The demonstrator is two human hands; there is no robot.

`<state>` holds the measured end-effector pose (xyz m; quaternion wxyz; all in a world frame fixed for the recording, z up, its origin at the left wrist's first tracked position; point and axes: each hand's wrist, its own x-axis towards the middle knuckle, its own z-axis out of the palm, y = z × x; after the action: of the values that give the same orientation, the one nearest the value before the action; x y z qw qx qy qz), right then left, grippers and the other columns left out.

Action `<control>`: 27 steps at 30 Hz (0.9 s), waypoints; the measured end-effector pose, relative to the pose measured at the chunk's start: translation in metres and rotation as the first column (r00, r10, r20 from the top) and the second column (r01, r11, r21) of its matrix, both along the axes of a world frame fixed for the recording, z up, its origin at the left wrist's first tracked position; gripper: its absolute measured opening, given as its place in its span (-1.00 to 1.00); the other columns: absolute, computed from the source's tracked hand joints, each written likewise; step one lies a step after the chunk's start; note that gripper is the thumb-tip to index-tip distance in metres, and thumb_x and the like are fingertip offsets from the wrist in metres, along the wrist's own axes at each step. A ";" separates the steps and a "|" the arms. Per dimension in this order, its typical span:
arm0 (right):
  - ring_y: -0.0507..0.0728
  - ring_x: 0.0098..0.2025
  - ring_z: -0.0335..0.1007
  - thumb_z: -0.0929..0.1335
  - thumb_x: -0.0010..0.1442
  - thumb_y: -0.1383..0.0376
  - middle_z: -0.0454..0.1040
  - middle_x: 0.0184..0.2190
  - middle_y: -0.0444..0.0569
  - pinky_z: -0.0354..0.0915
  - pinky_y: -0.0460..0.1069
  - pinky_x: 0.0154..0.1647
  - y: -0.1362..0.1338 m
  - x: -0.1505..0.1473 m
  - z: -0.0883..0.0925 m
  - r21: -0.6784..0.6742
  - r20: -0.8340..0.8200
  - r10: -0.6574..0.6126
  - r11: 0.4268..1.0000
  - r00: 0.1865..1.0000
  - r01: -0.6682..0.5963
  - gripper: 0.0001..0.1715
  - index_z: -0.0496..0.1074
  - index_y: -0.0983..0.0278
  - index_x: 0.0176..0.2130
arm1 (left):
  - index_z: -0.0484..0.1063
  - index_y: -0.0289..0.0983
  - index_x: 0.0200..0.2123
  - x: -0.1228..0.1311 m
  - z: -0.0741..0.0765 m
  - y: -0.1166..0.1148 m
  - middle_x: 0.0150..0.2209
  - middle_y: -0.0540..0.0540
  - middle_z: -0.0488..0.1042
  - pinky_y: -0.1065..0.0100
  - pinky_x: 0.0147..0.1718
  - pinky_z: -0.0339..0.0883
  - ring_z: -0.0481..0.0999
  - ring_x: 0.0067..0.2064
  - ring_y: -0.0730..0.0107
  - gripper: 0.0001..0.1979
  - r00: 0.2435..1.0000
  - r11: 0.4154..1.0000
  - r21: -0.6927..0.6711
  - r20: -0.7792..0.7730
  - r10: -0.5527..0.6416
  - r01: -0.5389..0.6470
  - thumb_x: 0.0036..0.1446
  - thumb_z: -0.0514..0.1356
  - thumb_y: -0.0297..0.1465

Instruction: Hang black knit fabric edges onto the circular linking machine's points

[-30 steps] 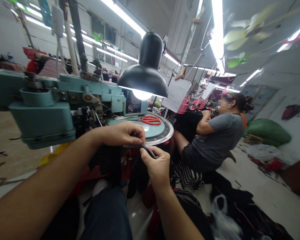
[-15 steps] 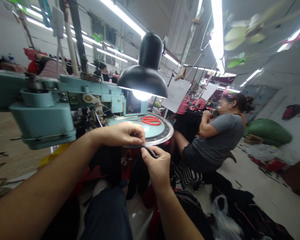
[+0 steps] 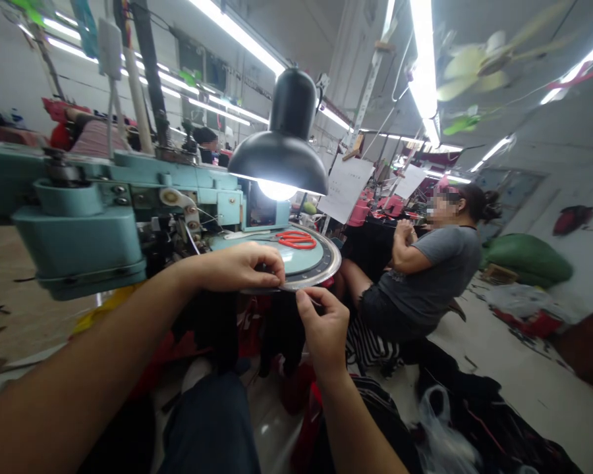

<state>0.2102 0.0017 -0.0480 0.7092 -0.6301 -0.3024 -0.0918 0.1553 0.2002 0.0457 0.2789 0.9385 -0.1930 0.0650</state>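
Black fabric (image 3: 281, 332) hangs beneath the metal-rimmed dial (image 3: 332, 263) of a teal linking machine (image 3: 84, 243), below the left hand (image 3: 250, 266) and to the left of the right hand (image 3: 329, 326). At the dial's near edge, the left hand's fingers curl in toward the thumb, leaving a small gap behind the tips; whether cloth is caught between them cannot be made out. Just beside it, lower and to the right, the right hand's thumb and forefinger are drawn close together, and what they grip, if anything, is hidden. Red-handled scissors (image 3: 296, 240) lie on the dial under a lit black lamp (image 3: 291, 145).
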 end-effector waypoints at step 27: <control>0.14 -0.26 0.52 0.39 0.20 0.27 0.62 -0.35 -0.03 0.40 0.01 -0.16 -0.057 0.057 0.014 -0.294 0.256 0.230 0.944 0.939 -0.152 -0.81 0.63 0.25 -0.31 | 0.51 -0.28 -0.25 0.002 0.009 -0.001 -0.27 -0.02 0.49 0.45 -0.21 0.31 0.44 -0.23 0.35 -0.79 0.986 0.993 0.080 -0.131 0.102 -0.092 0.07 0.23 -0.30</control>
<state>0.2670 -0.0551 -0.0337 0.5711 -0.6679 -0.4720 -0.0704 0.1572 0.1987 0.0550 0.2529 0.9587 -0.1300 0.0080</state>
